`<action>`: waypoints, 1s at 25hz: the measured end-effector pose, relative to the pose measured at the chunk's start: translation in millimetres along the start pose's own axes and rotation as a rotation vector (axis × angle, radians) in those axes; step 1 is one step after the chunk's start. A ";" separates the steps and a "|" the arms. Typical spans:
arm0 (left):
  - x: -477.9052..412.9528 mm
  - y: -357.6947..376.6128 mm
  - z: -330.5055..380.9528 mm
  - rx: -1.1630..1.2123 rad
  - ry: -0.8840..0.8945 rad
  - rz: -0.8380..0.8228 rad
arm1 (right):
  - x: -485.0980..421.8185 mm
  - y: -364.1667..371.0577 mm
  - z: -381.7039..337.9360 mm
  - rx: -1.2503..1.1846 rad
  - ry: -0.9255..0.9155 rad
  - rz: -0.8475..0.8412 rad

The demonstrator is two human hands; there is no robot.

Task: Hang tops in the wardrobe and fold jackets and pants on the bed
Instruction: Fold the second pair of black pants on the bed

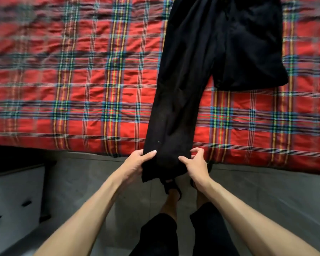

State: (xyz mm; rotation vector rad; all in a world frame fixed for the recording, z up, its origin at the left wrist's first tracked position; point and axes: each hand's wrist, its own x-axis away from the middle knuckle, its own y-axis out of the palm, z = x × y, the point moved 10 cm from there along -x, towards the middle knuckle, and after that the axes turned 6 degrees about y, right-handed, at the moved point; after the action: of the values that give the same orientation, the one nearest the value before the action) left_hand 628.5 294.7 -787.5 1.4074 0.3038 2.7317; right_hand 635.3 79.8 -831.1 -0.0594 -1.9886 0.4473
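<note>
At bed [81, 143] edge, pants [181, 93] in hands [137, 162] [197, 164]

home bedroom: plaid-covered bed [81, 80], white drawer unit [13, 200], tiled floor [92, 182]

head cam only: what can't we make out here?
Head view.
Waist of the black pants: cut off by top edge.
Short black piece at right: folded leg or separate garment, black on black hides seams.
Right hand: pinching the hem or only touching, its own fingers hide contact.
Bedspread at left: motion-blurred.
</note>
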 end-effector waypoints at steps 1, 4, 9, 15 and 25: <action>9.9 7.7 8.0 0.013 0.011 -0.037 | 10.0 0.2 -4.6 0.057 -0.015 0.002; 35.3 26.5 27.9 0.046 0.030 -0.103 | 29.6 9.4 2.2 0.001 0.092 -0.106; 57.4 39.2 28.5 0.105 0.007 -0.096 | 70.4 30.5 17.9 -0.277 0.412 -0.367; 65.3 34.4 22.4 0.249 0.017 0.037 | 92.9 37.1 11.5 -0.434 0.447 -0.408; 96.0 -7.0 50.2 -0.267 0.199 0.524 | 112.6 -8.6 -19.5 -0.464 0.034 -0.292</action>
State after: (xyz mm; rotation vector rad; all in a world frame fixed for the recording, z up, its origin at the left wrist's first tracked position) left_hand 612.9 322.2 -683.7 1.2877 -0.4783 3.1614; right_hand 603.1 104.1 -723.8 -0.0644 -1.9911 -0.2053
